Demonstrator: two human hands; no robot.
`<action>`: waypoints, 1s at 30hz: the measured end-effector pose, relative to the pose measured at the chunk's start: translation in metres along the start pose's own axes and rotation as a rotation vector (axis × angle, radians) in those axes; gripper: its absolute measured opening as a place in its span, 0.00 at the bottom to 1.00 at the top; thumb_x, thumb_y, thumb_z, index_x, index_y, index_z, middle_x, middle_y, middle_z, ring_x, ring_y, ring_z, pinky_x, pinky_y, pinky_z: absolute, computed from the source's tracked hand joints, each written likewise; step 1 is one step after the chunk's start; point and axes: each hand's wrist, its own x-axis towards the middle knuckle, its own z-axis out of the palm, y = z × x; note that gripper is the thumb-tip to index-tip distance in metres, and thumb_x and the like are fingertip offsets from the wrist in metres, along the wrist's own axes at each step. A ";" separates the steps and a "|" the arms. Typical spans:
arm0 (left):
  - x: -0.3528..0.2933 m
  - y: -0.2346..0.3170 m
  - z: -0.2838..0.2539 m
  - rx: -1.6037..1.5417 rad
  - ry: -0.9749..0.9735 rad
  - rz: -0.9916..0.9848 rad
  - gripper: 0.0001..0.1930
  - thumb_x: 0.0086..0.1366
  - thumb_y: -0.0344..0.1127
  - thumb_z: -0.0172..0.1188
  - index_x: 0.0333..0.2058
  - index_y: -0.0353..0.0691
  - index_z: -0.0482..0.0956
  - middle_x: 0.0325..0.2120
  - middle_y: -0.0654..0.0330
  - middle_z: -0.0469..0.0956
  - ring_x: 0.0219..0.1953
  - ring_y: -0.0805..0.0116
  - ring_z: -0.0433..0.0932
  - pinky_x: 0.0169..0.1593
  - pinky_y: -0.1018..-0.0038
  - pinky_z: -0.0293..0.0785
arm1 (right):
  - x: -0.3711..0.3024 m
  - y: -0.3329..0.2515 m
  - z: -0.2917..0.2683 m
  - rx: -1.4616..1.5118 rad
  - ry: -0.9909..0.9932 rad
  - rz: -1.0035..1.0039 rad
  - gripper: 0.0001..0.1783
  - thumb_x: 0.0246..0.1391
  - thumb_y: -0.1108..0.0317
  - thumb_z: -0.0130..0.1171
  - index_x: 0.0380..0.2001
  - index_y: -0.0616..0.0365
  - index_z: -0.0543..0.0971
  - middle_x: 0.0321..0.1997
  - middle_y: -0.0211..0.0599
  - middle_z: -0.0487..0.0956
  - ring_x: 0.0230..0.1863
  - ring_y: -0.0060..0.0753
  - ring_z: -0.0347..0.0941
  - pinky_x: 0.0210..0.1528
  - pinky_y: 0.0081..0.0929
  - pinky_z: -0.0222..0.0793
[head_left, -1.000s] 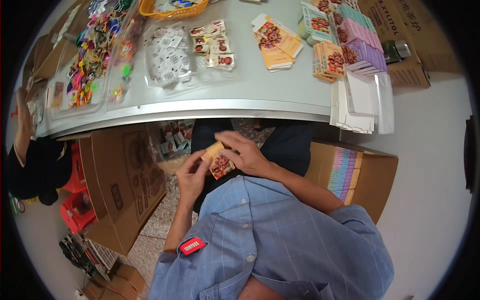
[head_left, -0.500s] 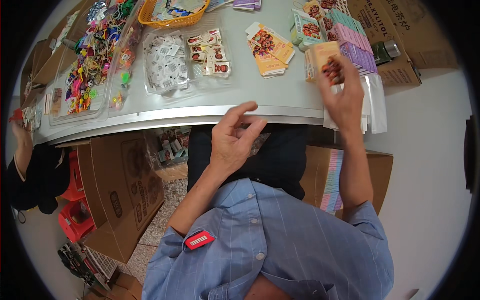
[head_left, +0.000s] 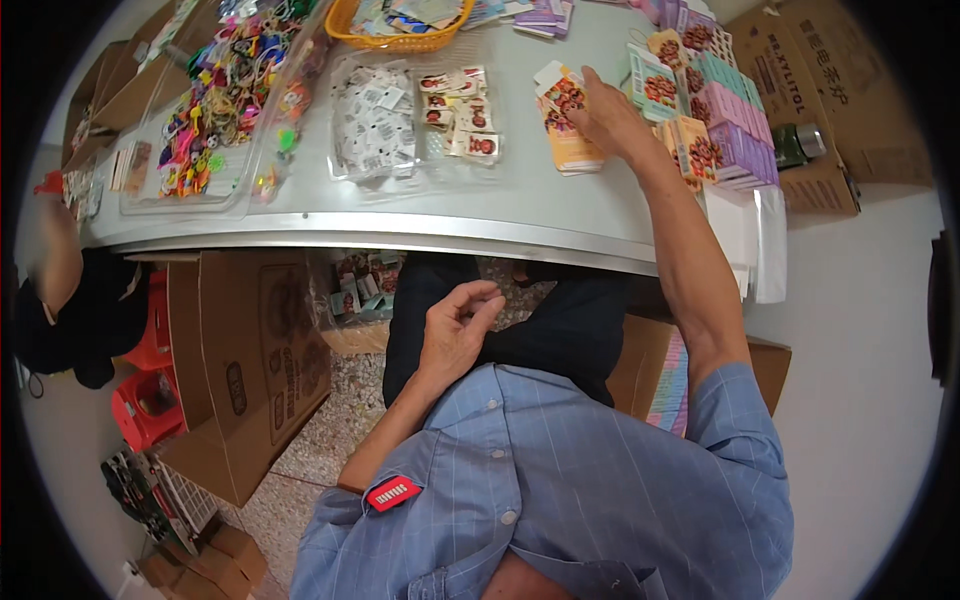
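My right hand (head_left: 617,122) reaches across the table to a small fanned pile of flat orange cartons (head_left: 576,152) with printed pictures. Its thumb and fingers close around the right side of the top carton; the fingertips are partly hidden. Above my lap, off the table, my left hand (head_left: 456,335) hangs loosely bent with nothing visible in it. To the right of the pile, an orange box (head_left: 692,150) stands in front of a green box (head_left: 655,85).
Rows of purple and green boxes (head_left: 735,125) line the right end. Left of the pile lie trays of white packets (head_left: 375,120) and picture pieces (head_left: 470,115). A yellow basket (head_left: 400,42) and a tray of colourful trinkets (head_left: 215,120) sit farther left. Another person's arm (head_left: 60,250) shows at far left.
My right hand has left the orange box beside the green one and moved left to the flat cartons. My left hand has drawn back toward my body. The view has shifted slightly.
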 end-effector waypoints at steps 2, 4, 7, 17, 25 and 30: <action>-0.001 -0.002 -0.005 -0.053 0.039 -0.041 0.14 0.66 0.32 0.64 0.48 0.32 0.80 0.36 0.62 0.82 0.34 0.79 0.77 0.36 0.81 0.74 | 0.005 -0.008 -0.004 0.007 -0.141 0.120 0.44 0.54 0.55 0.65 0.68 0.64 0.59 0.58 0.68 0.72 0.62 0.61 0.69 0.64 0.47 0.65; -0.003 -0.004 -0.008 -0.104 0.069 -0.085 0.14 0.66 0.32 0.64 0.48 0.32 0.80 0.36 0.61 0.83 0.34 0.79 0.78 0.36 0.80 0.75 | 0.003 -0.018 -0.009 -0.053 -0.099 0.114 0.45 0.54 0.54 0.65 0.68 0.65 0.59 0.58 0.69 0.72 0.62 0.62 0.69 0.64 0.46 0.64; 0.003 0.000 -0.006 -0.090 0.052 -0.102 0.14 0.66 0.32 0.65 0.47 0.32 0.80 0.36 0.61 0.83 0.35 0.78 0.78 0.36 0.80 0.75 | 0.000 0.005 -0.002 -0.011 0.015 0.052 0.46 0.53 0.53 0.66 0.68 0.65 0.59 0.58 0.68 0.72 0.62 0.61 0.69 0.64 0.46 0.64; 0.010 0.002 0.004 -0.036 0.009 -0.018 0.13 0.66 0.32 0.64 0.47 0.33 0.80 0.36 0.60 0.83 0.35 0.78 0.78 0.39 0.80 0.75 | -0.004 0.003 0.002 -0.010 0.023 0.098 0.49 0.51 0.48 0.68 0.67 0.67 0.59 0.58 0.68 0.72 0.62 0.61 0.68 0.64 0.45 0.65; 0.003 -0.005 -0.002 0.016 0.002 -0.037 0.13 0.68 0.34 0.63 0.49 0.35 0.80 0.36 0.61 0.83 0.37 0.75 0.81 0.38 0.78 0.80 | -0.011 -0.009 -0.003 -0.019 0.124 0.119 0.48 0.49 0.48 0.70 0.66 0.64 0.62 0.54 0.66 0.74 0.57 0.60 0.72 0.59 0.46 0.68; 0.005 0.002 -0.001 -0.001 -0.002 -0.014 0.13 0.69 0.32 0.62 0.49 0.35 0.79 0.38 0.61 0.83 0.37 0.74 0.82 0.39 0.78 0.80 | -0.019 -0.008 -0.001 0.110 0.434 -0.056 0.33 0.54 0.55 0.68 0.57 0.64 0.72 0.43 0.57 0.79 0.46 0.53 0.77 0.50 0.41 0.73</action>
